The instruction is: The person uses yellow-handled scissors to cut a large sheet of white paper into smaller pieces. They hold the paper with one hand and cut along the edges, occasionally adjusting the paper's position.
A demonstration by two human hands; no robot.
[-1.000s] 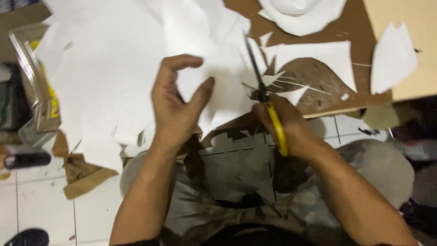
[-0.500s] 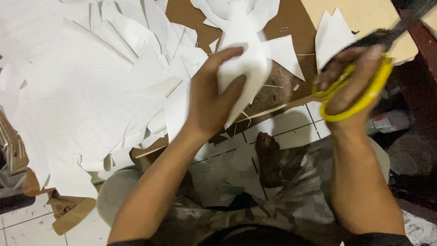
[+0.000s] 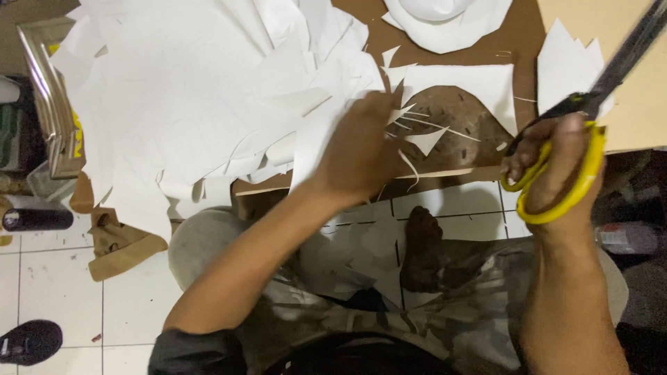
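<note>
Scissors [image 3: 589,104]: at the right edge of the frame, yellow loops low, dark blades slanting to the upper right corner, off the paper and cutting nothing. Gripped by the right hand [image 3: 549,167], fingers curled tight through and around the loops; blades blurred, seemingly together. Much the same raised pose as half a second ago, but well away from a second ago, when at centre frame with blades down among the sheets.

Left hand [image 3: 358,149]: now down at centre frame, flat on the right edge of the white paper pile [image 3: 180,104], just beside the thin slivers [image 3: 424,139] on the brown board [image 3: 451,118]. Half a second ago, lifted with a white cut piece pinched in the fingers; no such piece to be seen in it now. Fingers stretched forward and only loosely bent, smeared by motion; impossible to tell whether pinching a sheet or merely pressing on it.

Reads as a pause in cutting: tool parked aside, free hand busy among the sheets.

Around: pile across the upper left and centre; a bare foot [image 3: 422,246] below the board's edge; white tiled floor [image 3: 55,292] at lower left, with a dark can [image 3: 38,219] at the left edge and a black shoe [image 3: 28,342] in the bottom left corner.
</note>
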